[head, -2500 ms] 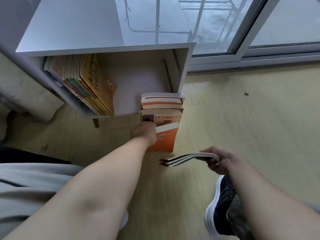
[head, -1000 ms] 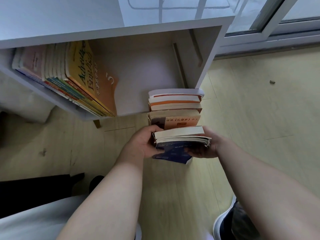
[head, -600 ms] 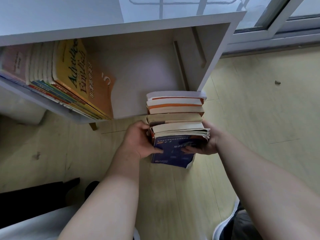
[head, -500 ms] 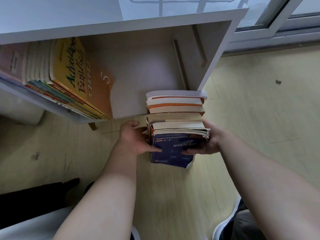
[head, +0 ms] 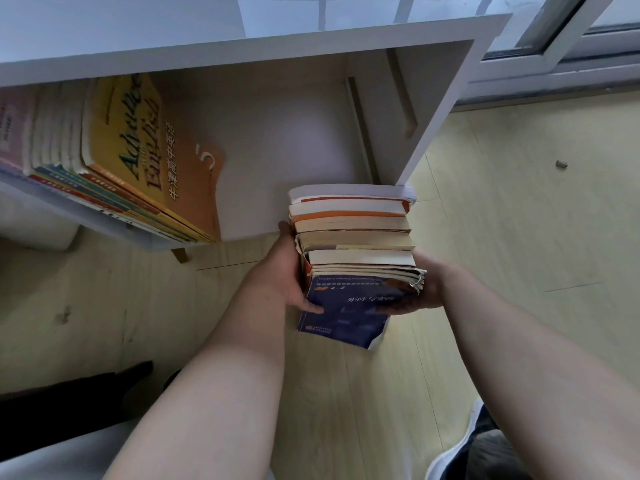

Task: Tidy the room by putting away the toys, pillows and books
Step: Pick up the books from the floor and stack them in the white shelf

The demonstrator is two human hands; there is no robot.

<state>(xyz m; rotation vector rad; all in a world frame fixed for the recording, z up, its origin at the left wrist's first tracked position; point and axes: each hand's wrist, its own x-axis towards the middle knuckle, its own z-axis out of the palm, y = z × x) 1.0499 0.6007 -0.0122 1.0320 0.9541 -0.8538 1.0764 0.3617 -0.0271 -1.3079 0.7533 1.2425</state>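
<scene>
A row of several upright books (head: 353,233) stands on the floor in front of the white bookshelf (head: 436,119), page edges up. Nearest me is a dark blue book (head: 346,306). My left hand (head: 280,275) grips the left side of the row, thumb on the blue cover. My right hand (head: 422,289) grips the right side, fingers curled onto the blue cover. Inside the shelf, at its left, leans another row of books fronted by a yellow-orange English textbook (head: 145,150).
The right half of the shelf compartment (head: 287,133) holds nothing. A window frame (head: 554,46) runs along the back right. A small bit of debris (head: 561,164) lies on the pale floor. My shoe (head: 460,452) shows at the bottom right.
My right hand brought the thin books against the row on the floor and both hands closed on its sides. My left hand slid forward along the left side of the row.
</scene>
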